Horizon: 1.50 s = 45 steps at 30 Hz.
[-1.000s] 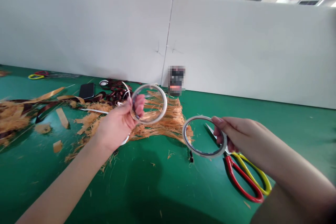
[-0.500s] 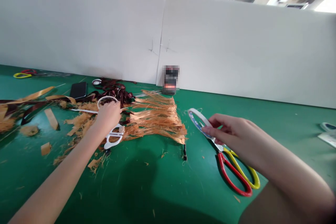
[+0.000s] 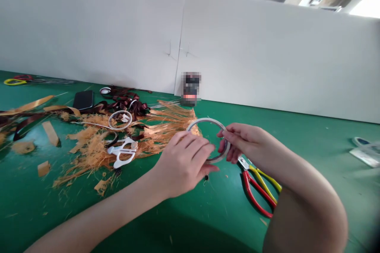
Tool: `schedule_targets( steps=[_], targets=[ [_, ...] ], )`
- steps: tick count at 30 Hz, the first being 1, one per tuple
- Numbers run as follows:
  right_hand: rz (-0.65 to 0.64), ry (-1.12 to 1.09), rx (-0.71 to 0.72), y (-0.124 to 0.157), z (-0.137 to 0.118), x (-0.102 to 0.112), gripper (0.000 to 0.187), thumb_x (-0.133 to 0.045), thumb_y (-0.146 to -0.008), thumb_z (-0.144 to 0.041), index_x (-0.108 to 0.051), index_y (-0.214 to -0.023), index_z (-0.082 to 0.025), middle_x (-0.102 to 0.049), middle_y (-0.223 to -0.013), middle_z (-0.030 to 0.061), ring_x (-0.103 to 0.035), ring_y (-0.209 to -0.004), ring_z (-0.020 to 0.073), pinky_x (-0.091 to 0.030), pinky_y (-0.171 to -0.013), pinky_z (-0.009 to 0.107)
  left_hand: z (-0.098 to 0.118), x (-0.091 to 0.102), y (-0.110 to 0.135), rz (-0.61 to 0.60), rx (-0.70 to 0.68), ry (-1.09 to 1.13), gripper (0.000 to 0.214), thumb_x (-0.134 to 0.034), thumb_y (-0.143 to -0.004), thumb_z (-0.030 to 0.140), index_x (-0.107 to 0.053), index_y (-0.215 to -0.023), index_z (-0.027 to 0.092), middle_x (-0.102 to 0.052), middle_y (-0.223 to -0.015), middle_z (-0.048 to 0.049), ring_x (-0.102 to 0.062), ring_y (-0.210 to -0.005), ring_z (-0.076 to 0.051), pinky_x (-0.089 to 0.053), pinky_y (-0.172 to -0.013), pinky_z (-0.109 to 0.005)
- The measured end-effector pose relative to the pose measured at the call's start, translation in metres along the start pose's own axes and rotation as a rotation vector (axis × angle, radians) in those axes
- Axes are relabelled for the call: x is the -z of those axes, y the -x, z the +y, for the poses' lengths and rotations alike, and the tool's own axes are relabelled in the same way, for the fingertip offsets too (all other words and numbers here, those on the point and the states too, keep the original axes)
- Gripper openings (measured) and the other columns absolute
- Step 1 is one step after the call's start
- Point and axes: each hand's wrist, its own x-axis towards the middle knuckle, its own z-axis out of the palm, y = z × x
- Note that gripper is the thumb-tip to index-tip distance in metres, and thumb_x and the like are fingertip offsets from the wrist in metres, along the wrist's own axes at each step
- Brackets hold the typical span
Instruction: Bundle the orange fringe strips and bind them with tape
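A narrow white tape roll (image 3: 208, 120) is held up in front of me, above the table. My right hand (image 3: 242, 139) pinches its right side between thumb and fingers. Across the roll's left side lies my left hand (image 3: 187, 162), its fingers bent around the ring and covering part of it. Behind the left hand spreads a row of orange-brown frayed ribbon strips (image 3: 166, 124). Scissors with red and yellow handles (image 3: 258, 189) rest below my right hand, their blades partly hidden.
To the left lie another tape roll (image 3: 110, 120), white-handled scissors (image 3: 123, 153), dark brown ribbon (image 3: 135, 104), frayed scraps (image 3: 89, 146) and a black phone-like slab (image 3: 83, 99). A pixelated dark object (image 3: 190, 89) leans on the white partition (image 3: 267, 47). More red-yellow scissors (image 3: 18, 80) sit far left.
My left hand has left the other tape roll and moved right, onto the roll in my right hand. That roll has been raised and turned so its open ring faces me.
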Motion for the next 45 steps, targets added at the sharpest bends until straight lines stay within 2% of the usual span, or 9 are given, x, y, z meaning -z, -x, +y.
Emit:
schedule_targets(
  steps=[4, 9, 12, 16, 19, 27, 36, 40, 45],
  targets=[
    [-0.097, -0.188, -0.043, -0.001, -0.006, -0.002, 0.026, -0.049, -0.087, -0.039, -0.054, -0.072, -0.019, -0.063, -0.061, -0.0003, -0.062, -0.051, 0.0114, -0.052, -0.053, 0.024, -0.012, 0.0, -0.002, -0.145, -0.068, -0.067, 0.022, -0.042, -0.095, 0.021, -0.061, -0.086, 0.019, -0.067, -0.081, -0.0037, -0.06, -0.082, -0.018, -0.033, -0.096, -0.039],
    [-0.083, -0.153, -0.094, -0.003, -0.005, -0.003, 0.025, -0.05, -0.086, -0.042, -0.06, -0.088, -0.019, -0.062, -0.059, -0.001, -0.058, -0.045, 0.0114, -0.049, -0.047, 0.024, -0.01, 0.007, -0.005, -0.183, -0.088, 0.029, 0.02, -0.046, -0.094, 0.027, -0.061, -0.082, 0.018, -0.066, -0.077, -0.0037, -0.058, -0.073, -0.017, -0.037, -0.089, -0.034],
    [-0.008, -0.05, -0.04, -0.004, -0.002, 0.001, 0.03, -0.051, -0.086, -0.043, -0.06, -0.104, -0.02, -0.062, -0.061, -0.0016, -0.059, -0.051, 0.0117, -0.048, -0.05, 0.024, -0.015, 0.015, -0.008, -0.101, 0.049, 0.187, 0.017, -0.05, -0.092, 0.025, -0.064, -0.085, 0.019, -0.067, -0.078, -0.0035, -0.058, -0.073, -0.017, -0.038, -0.082, -0.032],
    [-0.053, 0.1, 0.081, -0.003, 0.004, 0.011, 0.037, -0.046, -0.087, -0.052, -0.066, -0.096, -0.023, -0.068, -0.084, 0.0027, -0.062, -0.071, 0.014, -0.05, -0.066, 0.027, -0.033, 0.033, -0.012, -0.019, 0.364, 0.591, 0.019, -0.052, -0.089, 0.019, -0.069, -0.08, 0.021, -0.065, -0.072, -0.0016, -0.055, -0.069, -0.016, -0.04, -0.071, -0.027],
    [-0.021, 0.191, 0.088, 0.001, 0.009, 0.02, 0.039, -0.046, -0.086, -0.056, -0.065, -0.104, -0.027, -0.069, -0.096, 0.0033, -0.062, -0.085, 0.0183, -0.049, -0.073, 0.03, -0.049, 0.046, -0.013, 0.047, 0.525, 0.841, 0.022, -0.052, -0.089, 0.02, -0.071, -0.078, 0.02, -0.064, -0.072, -0.0023, -0.055, -0.068, -0.015, -0.043, -0.069, -0.024],
    [0.159, 0.349, -0.056, 0.004, 0.019, 0.026, 0.043, -0.046, -0.085, -0.055, -0.064, -0.109, -0.024, -0.068, -0.108, 0.0088, -0.063, -0.096, 0.0255, -0.049, -0.082, 0.039, -0.072, 0.059, -0.011, 0.281, 0.632, 0.908, 0.023, -0.052, -0.09, 0.031, -0.069, -0.078, 0.02, -0.058, -0.07, -0.0024, -0.061, -0.075, -0.017, -0.047, -0.077, -0.026],
    [-0.076, -0.004, 0.139, -0.01, 0.0, -0.005, 0.053, -0.057, -0.084, -0.043, -0.043, -0.133, -0.025, -0.058, -0.129, 0.0092, -0.062, -0.105, 0.02, -0.054, -0.083, 0.032, -0.057, 0.054, -0.013, 0.146, 0.75, 1.3, 0.022, -0.056, -0.089, 0.029, -0.068, -0.078, 0.015, -0.052, -0.069, -0.001, -0.06, -0.074, -0.014, -0.05, -0.074, -0.025],
    [-0.196, -0.185, 0.19, -0.014, -0.006, -0.01, 0.024, -0.052, -0.088, -0.025, -0.055, -0.112, -0.022, -0.066, -0.111, 0.0038, -0.064, -0.098, 0.015, -0.053, -0.088, 0.031, -0.054, 0.053, -0.013, 0.045, 0.781, 1.38, 0.024, -0.054, -0.091, 0.03, -0.07, -0.086, 0.013, -0.056, -0.07, -0.0022, -0.061, -0.071, -0.014, -0.053, -0.07, -0.023],
    [-0.226, -0.292, 0.051, -0.015, -0.008, -0.007, 0.004, -0.049, -0.089, -0.018, -0.052, -0.089, -0.02, -0.068, -0.078, -0.0002, -0.069, -0.074, 0.0123, -0.057, -0.074, 0.028, -0.049, 0.056, -0.013, -0.081, 0.773, 1.487, 0.023, -0.052, -0.092, 0.022, -0.07, -0.102, 0.013, -0.067, -0.09, -0.0078, -0.064, -0.08, -0.014, -0.055, -0.074, -0.023]
  ],
)
